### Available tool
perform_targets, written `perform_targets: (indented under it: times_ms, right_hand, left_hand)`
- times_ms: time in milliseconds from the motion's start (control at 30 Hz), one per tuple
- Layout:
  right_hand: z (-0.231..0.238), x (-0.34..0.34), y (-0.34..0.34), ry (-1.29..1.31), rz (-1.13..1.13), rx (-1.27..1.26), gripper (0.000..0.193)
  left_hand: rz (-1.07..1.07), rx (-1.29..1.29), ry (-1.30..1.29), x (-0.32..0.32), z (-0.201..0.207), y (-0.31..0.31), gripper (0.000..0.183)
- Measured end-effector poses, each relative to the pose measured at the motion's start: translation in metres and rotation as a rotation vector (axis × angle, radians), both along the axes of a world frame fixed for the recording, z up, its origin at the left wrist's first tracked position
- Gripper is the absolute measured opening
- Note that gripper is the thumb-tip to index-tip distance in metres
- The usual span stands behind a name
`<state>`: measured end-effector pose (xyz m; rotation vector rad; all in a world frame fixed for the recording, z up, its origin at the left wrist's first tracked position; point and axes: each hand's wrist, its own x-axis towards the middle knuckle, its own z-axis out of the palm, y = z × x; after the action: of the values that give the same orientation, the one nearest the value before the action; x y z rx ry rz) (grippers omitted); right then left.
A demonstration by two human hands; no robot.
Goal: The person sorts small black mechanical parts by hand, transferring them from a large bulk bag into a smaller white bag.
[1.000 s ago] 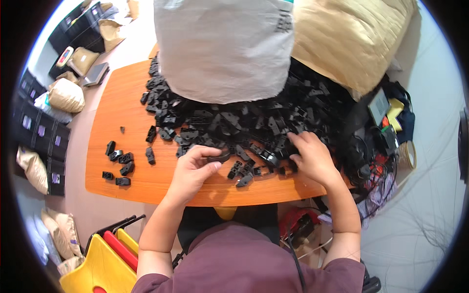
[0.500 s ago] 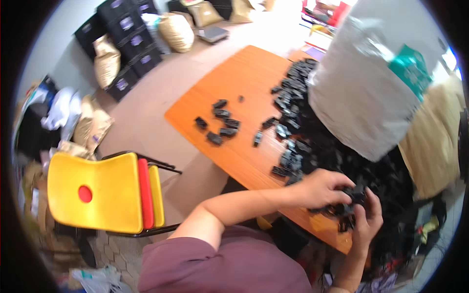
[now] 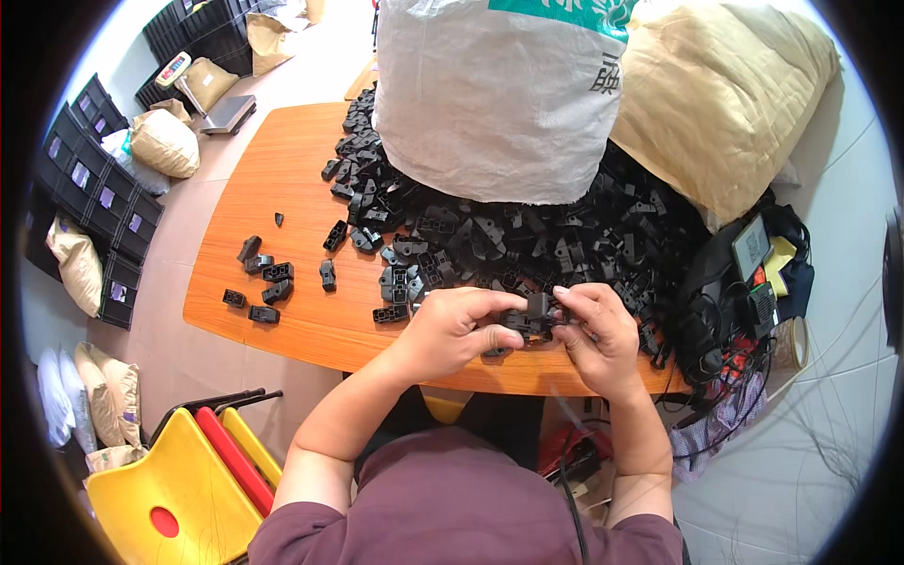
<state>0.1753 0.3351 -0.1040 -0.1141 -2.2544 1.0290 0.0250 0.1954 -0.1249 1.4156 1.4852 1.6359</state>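
My left hand (image 3: 457, 330) and my right hand (image 3: 600, 341) meet over the near edge of the table. Between their fingertips is a black plastic part (image 3: 537, 318), blocky, with a raised tab. Thumb and fingers of each hand pinch it from opposite sides, partly covering its ends. Just beyond lies a big heap of similar black plastic parts (image 3: 490, 235), some touching one another near my fingers. A separate small group of black parts (image 3: 277, 272) sits to the left, and a single black part (image 3: 327, 275) lies between group and heap.
A white woven sack (image 3: 490, 113) stands on the heap, with a tan sack (image 3: 716, 104) to its right. The orange wooden table (image 3: 311, 330) has a curved near edge. Stacked yellow and red chairs (image 3: 179, 471) stand lower left; a black bag (image 3: 702, 330) is at right.
The view has swung to the right, so the table and heap now sit more centrally. Both hands still hold a black plastic part, now seen more sharply.
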Motion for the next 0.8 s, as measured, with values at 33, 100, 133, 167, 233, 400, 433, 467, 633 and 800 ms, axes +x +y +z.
perform_targets:
  times_ms: [33, 100, 133, 167, 233, 400, 433, 467, 633, 800]
  right_hand:
    - [0.000, 0.001, -0.001, -0.003, 0.003, -0.004, 0.042]
    - [0.003, 0.002, -0.004, -0.022, 0.035, 0.031, 0.042]
    - [0.001, 0.001, -0.004, -0.002, 0.043, 0.024, 0.042]
    - [-0.002, 0.002, -0.004, -0.002, 0.048, 0.024, 0.042]
    - [-0.006, 0.004, -0.006, 0.005, 0.053, -0.098, 0.041]
    - [-0.007, 0.004, -0.012, 0.000, -0.004, -0.135, 0.040]
    - [-0.007, 0.003, -0.014, 0.006, -0.032, -0.060, 0.040]
    - [-0.008, 0.001, -0.014, 0.007, -0.022, -0.062, 0.040]
    - [-0.008, 0.002, -0.020, 0.010, -0.126, 0.152, 0.038]
    - [-0.011, 0.000, -0.018, -0.001, -0.032, -0.093, 0.034]
  left_hand:
    - [0.003, -0.004, -0.003, 0.002, 0.002, 0.000, 0.028]
    - [-0.017, -0.079, -0.070, 0.005, 0.011, 0.003, 0.028]
    - [-0.005, -0.045, -0.076, 0.006, 0.007, 0.003, 0.026]
    - [0.000, -0.046, -0.076, 0.007, 0.004, 0.002, 0.026]
    - [-0.064, -0.057, -0.367, 0.008, 0.001, 0.001, 0.025]
    - [-0.026, -0.090, -0.321, 0.005, 0.009, -0.001, 0.023]
    - [-0.036, -0.056, -0.293, 0.004, 0.009, -0.001, 0.023]
    - [-0.042, -0.071, -0.290, 0.003, 0.009, -0.002, 0.023]
    - [0.130, -0.024, 0.128, 0.003, 0.015, -0.003, 0.026]
    - [0.112, -0.089, 0.091, 0.005, 0.023, -0.008, 0.026]
